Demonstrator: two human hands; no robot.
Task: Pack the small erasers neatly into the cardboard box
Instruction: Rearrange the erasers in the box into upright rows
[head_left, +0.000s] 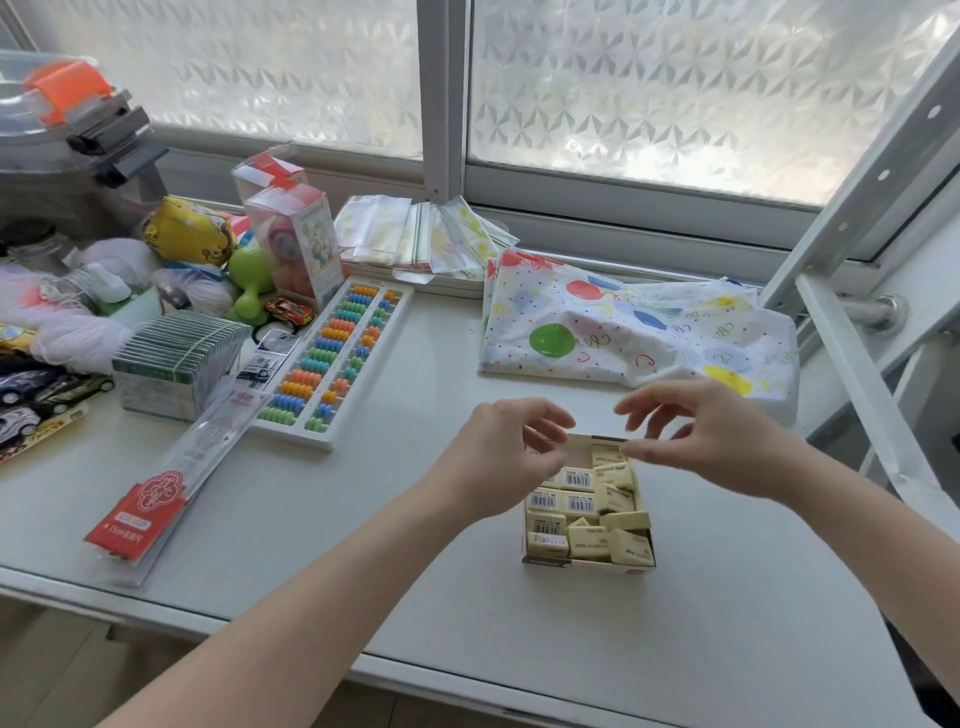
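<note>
Hands hang over the far end of a small cardboard box (587, 566) that sits on the white table (363, 545); the box is open on top and near the front edge of the table. Lots of small cream erasers (582, 519) fill the box; the ones on the left side lie flat in rows with their barcode labels up; the ones on the right side are tipped and jumbled, some on their edges.

The left hand (498, 457) has its fingers curled in loosely above the far left corner of the box; I cannot tell if it holds anything or touches the box flap. The right hand (711, 441) has its fingers spread and bent a little; its thumb and first finger come close together over the far right corner, by the top eraser, but I cannot tell if they pinch something.

Off to the left lies an abacus (332, 358) with bright beads; beside it lies a long clear packet with a red label (171, 467); behind the hands lies a balloon-print bag (623, 332); toy cars (31, 400) sit at the far left.
</note>
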